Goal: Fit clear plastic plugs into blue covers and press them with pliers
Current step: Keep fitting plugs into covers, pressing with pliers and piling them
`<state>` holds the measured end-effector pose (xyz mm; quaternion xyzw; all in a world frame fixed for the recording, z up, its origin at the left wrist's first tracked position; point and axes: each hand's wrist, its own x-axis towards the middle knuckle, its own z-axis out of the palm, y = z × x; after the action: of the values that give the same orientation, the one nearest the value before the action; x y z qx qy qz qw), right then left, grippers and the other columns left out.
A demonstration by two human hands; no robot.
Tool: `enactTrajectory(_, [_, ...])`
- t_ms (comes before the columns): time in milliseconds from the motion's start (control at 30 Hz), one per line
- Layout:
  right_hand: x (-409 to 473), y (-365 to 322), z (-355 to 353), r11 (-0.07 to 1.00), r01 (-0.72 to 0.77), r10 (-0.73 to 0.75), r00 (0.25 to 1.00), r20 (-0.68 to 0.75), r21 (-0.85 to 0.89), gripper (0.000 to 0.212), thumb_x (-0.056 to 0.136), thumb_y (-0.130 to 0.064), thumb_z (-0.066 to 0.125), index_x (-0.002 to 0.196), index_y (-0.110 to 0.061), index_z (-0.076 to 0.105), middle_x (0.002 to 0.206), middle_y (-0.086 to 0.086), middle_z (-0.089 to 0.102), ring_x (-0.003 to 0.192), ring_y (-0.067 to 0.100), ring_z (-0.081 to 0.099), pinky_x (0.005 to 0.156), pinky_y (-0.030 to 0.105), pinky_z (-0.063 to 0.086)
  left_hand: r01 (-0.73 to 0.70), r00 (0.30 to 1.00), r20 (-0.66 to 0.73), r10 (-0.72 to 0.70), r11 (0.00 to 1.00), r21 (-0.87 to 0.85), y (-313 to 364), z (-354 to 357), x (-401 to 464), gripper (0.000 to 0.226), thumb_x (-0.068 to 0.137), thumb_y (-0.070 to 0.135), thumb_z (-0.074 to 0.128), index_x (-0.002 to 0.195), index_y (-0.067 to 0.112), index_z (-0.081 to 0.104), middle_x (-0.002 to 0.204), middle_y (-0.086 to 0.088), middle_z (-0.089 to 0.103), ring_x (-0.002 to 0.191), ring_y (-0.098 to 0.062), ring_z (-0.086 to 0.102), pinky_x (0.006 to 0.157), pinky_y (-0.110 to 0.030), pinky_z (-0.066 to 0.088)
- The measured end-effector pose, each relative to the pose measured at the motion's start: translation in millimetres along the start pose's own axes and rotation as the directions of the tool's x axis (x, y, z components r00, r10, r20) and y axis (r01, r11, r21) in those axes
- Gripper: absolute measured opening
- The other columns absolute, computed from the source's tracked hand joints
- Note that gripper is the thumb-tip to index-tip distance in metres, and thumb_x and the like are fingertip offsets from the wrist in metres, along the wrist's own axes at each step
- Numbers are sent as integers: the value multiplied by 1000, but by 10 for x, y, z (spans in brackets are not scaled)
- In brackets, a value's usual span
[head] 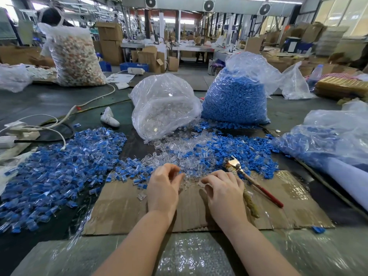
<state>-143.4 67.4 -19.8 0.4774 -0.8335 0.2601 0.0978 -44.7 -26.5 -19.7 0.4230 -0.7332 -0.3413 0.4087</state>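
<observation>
Both hands work the near edge of the mixed pile, everything within reach. Left hand (163,184) pinches a small blue plastic cover (179,172), right hand (223,186) grasps a clear plastic plug (202,183). Red-handled metal pliers (247,176) lie just beside the right hand on the flattened brown cardboard sheet (123,208), ready for pressing.

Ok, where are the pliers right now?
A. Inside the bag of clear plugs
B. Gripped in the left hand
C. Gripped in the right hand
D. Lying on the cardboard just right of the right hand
D. The pliers lie on the cardboard beside the right hand, red handle pointing toward the person; neither that hand nor the left hand grips them.
</observation>
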Motion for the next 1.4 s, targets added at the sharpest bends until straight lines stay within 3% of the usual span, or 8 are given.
enactTrajectory(233, [-77, 39, 15, 998, 9, -3, 996, -90, 68, 8, 82, -17, 69, 90, -18, 70, 92, -2, 64, 90, 24, 57, 87, 36, 28, 45, 983, 182, -15, 986, -159, 81, 99, -117, 24, 80, 8, 70, 91, 28, 62, 84, 4, 66, 80, -10, 64, 75, -29, 56])
enactTrajectory(367, [-99, 38, 18, 995, 27, -13, 990, -137, 98, 11, 77, -13, 73, 87, -17, 71, 87, -2, 65, 85, 24, 59, 83, 38, 33, -32, 986, 157, 46, 995, -93, 67, 99, -128, 25, 81, 7, 68, 91, 29, 64, 90, 14, 59, 84, -2, 60, 80, -17, 51])
enactTrajectory(533, [-94, 37, 12, 1000, 0, 1, 986, -164, 2, 22, 69, -6, 77, 85, -20, 71, 83, -3, 65, 80, 24, 60, 80, 35, 28, 105, 983, 169, -68, 970, -219, 92, 23, -70, 20, 83, 8, 67, 84, 28, 66, 97, 2, 60, 86, -10, 62, 81, -30, 55])
enactTrajectory(633, [-56, 41, -23, 994, -69, 50, 976, -214, -82, 15, 72, -8, 76, 79, -19, 70, 82, -3, 64, 78, 23, 58, 79, 38, 32, 91, 982, 181, -50, 970, -224, 96, -17, -80, 23, 74, 7, 75, 87, 24, 64, 97, 5, 51, 83, -6, 58, 70, -10, 51])
enactTrajectory(700, [-11, 46, -71, 973, -140, 108, 979, -174, -184, 10, 80, -11, 67, 83, -21, 69, 91, -2, 63, 87, 23, 54, 81, 40, 31, 56, 983, 183, -22, 982, -179, 84, -14, -100, 21, 77, 7, 72, 91, 21, 66, 94, 6, 48, 80, -6, 56, 65, 0, 43])
enactTrajectory(867, [96, 118, -161, 911, -205, 204, 978, -40, -359, 25, 93, -18, 40, 97, -29, 62, 119, -4, 51, 113, 21, 39, 96, 43, 24, -36, 980, 192, 43, 998, -42, 24, 44, -141, 20, 89, 15, 60, 107, 15, 68, 90, 17, 53, 87, -2, 56, 82, -12, 47])
enactTrajectory(1067, [170, 159, -212, 903, -162, 188, 982, 26, -398, 29, 93, -14, 41, 101, -31, 64, 120, -4, 48, 108, 19, 38, 93, 41, 25, 23, 999, 48, -21, 998, -50, 28, 140, -94, 19, 88, 14, 61, 105, 10, 69, 89, 12, 45, 77, 2, 46, 70, 4, 34])
enactTrajectory(1400, [317, 151, -163, 936, -148, 170, 984, 45, -318, 22, 94, -23, 48, 102, -35, 64, 112, -6, 49, 105, 17, 39, 87, 39, 23, -4, 996, 93, 3, 1000, 13, -4, 154, -148, 13, 88, 15, 61, 96, 23, 66, 84, 20, 54, 79, 10, 49, 64, -1, 37])
